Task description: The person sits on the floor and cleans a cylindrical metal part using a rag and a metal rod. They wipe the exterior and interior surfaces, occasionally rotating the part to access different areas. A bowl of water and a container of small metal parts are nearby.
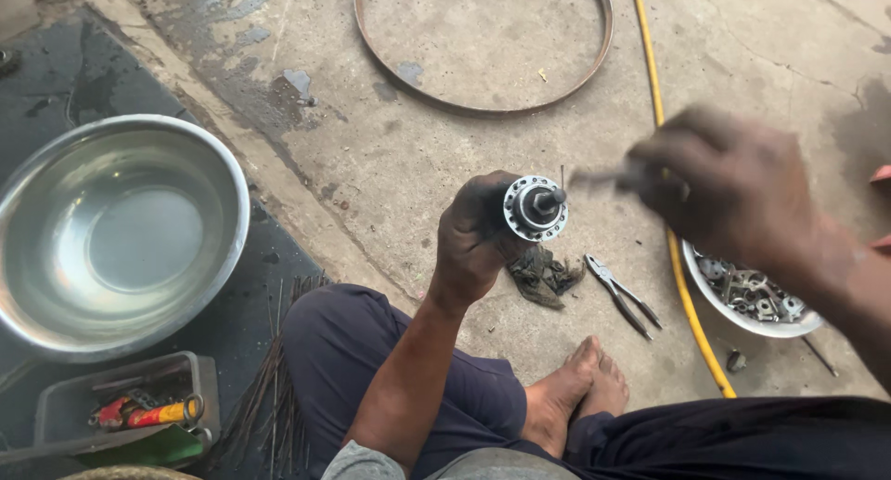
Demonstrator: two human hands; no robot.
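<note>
My left hand (pixel 471 241) grips a metal wheel hub (pixel 535 207), flange and axle end facing up, held above the concrete floor. My right hand (pixel 729 185) is blurred to the right of the hub and pinches a thin metal tool or spoke (pixel 599 176) whose tip points toward the hub. I sit on the floor with my bare feet (pixel 575 387) below the hub.
A dirty rag (pixel 543 276) and pliers (pixel 622 294) lie under the hub. A white bowl of small metal parts (pixel 752 299) sits at right beside a yellow hose (pixel 682 285). A metal rim (pixel 483 44) lies ahead. A large steel basin (pixel 121 234) and a parts tray (pixel 121 410) are at left.
</note>
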